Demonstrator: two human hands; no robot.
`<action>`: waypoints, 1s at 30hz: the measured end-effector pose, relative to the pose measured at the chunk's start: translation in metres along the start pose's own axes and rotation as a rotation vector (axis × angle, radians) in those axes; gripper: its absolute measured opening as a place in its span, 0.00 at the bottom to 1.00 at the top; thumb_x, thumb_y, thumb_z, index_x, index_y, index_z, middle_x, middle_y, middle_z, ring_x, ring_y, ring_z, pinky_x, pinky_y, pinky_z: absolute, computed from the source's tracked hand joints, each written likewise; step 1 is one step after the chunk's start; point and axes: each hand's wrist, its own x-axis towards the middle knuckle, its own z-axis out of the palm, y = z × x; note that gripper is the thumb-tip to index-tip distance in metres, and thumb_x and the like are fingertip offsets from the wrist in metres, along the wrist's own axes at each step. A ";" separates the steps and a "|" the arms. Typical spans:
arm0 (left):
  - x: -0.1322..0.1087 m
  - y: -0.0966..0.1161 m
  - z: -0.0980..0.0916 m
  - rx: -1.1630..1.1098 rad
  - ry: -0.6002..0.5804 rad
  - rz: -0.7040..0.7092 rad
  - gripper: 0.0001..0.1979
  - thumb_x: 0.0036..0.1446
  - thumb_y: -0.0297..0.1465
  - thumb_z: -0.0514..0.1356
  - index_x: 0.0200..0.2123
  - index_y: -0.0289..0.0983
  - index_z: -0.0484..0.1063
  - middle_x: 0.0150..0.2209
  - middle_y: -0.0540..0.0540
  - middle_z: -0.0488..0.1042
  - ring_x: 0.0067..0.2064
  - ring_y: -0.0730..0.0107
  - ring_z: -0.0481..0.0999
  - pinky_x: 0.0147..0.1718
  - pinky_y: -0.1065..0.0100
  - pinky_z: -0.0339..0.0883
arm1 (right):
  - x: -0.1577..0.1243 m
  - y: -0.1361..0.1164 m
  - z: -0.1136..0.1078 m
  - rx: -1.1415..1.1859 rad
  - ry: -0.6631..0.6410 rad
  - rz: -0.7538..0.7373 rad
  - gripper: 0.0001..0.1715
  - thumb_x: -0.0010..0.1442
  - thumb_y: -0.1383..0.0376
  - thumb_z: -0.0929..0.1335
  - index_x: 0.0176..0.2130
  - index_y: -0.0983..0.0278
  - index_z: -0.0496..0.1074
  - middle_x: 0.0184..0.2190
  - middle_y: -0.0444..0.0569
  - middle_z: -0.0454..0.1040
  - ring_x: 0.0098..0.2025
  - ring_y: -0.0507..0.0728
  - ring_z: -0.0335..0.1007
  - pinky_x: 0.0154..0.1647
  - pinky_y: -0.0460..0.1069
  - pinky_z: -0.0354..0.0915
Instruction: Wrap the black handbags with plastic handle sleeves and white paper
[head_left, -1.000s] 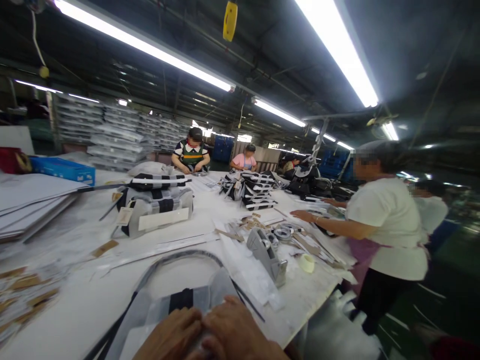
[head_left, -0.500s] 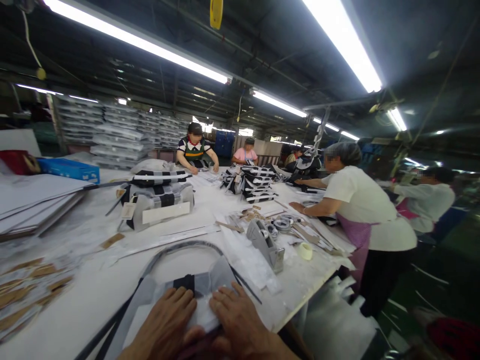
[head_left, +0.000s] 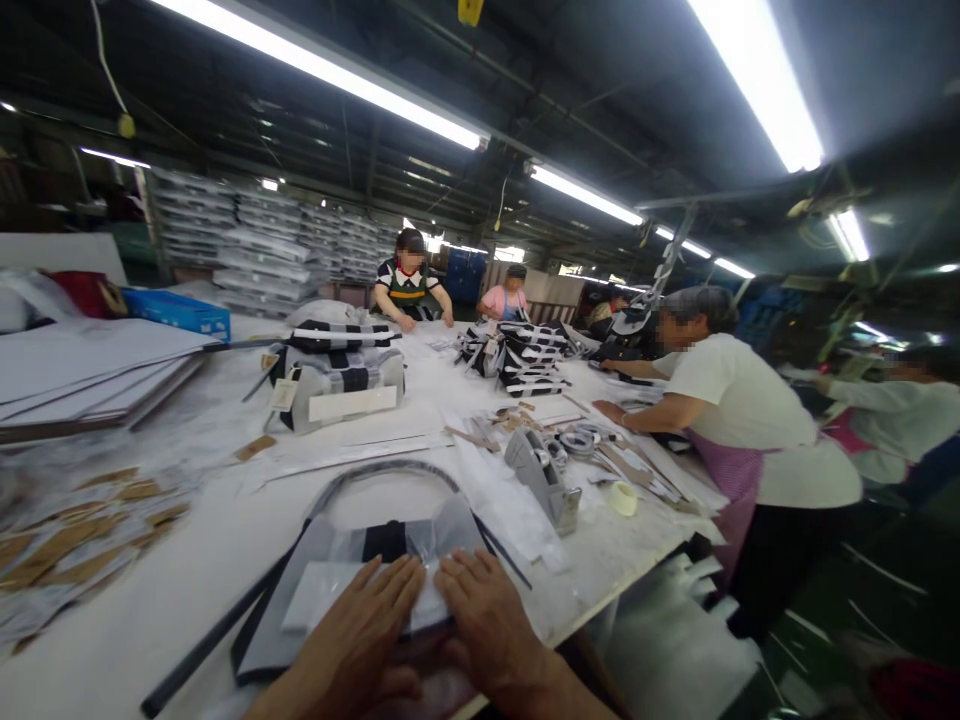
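Note:
Both of my hands lie flat, palms down, on a grey and black bag wrapped in clear plastic at the near edge of the white table. My left hand presses the bag's middle with its fingers stretched forward. My right hand rests beside it, fingers spread toward the bag's right end. The bag's dark strap loops in an arc on the table beyond my fingertips.
A grey tape dispenser and a tape roll stand to the right. Striped bags are piled further back, card sheets at left, brown tags near left. A person in a white shirt stands at the table's right edge; others work behind.
My hands went from bunched together to flat and spread on the bag. The view tilted down and left, showing more of the bag. The person at right shifted left.

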 end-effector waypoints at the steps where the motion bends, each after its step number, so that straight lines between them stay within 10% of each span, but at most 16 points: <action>1: 0.000 0.002 -0.003 -0.002 0.005 -0.005 0.45 0.47 0.49 0.68 0.65 0.36 0.60 0.65 0.33 0.61 0.65 0.44 0.62 0.64 0.41 0.54 | 0.000 0.001 0.002 -0.004 0.005 -0.002 0.40 0.56 0.56 0.72 0.63 0.62 0.61 0.65 0.53 0.63 0.67 0.62 0.53 0.71 0.58 0.42; 30: -0.046 -0.025 -0.003 0.178 0.307 -0.109 0.47 0.52 0.50 0.65 0.68 0.37 0.51 0.68 0.33 0.56 0.67 0.48 0.60 0.64 0.49 0.54 | -0.005 -0.003 0.005 -0.054 0.185 -0.028 0.29 0.50 0.68 0.73 0.51 0.65 0.67 0.57 0.58 0.71 0.61 0.65 0.63 0.61 0.60 0.57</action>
